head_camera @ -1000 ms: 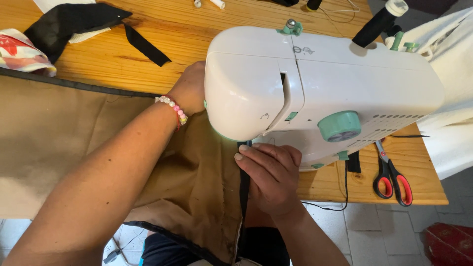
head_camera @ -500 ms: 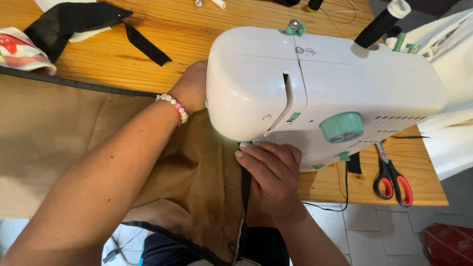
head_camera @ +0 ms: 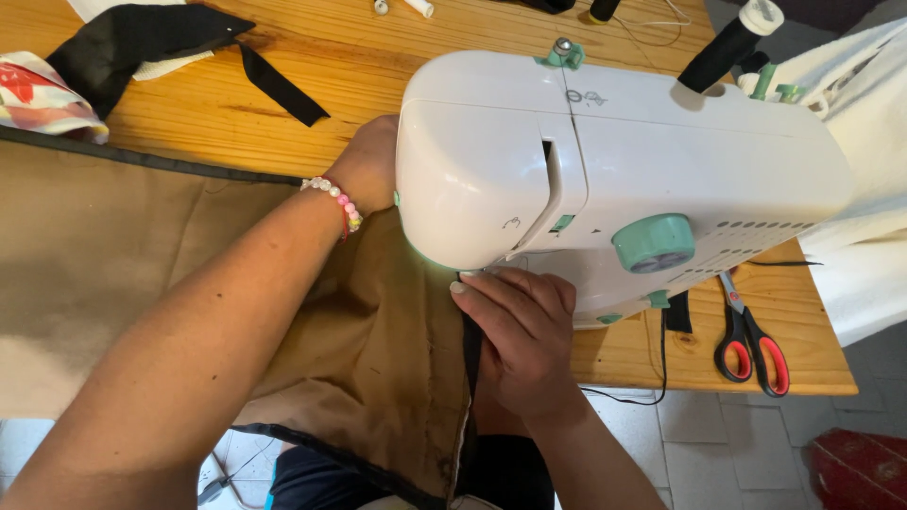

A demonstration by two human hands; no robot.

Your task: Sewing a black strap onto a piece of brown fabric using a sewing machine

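Both hands press flat, fingers extended, on tan fabric (head_camera: 123,283) beside the white sewing machine (head_camera: 605,161): left hand (head_camera: 364,170), right hand (head_camera: 520,345).

My left forearm reaches diagonally up from lower left, wrist straight, left hand (head_camera: 367,170) mostly hidden, fingers out of sight. My right hand (head_camera: 518,342) lies palm down, fingers together, extended, fingertips (head_camera: 460,286) pressed flat.

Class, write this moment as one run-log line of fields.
left hand: on tan fabric behind sewing machine | right hand: pressing black trim at front | scissors: idle on table
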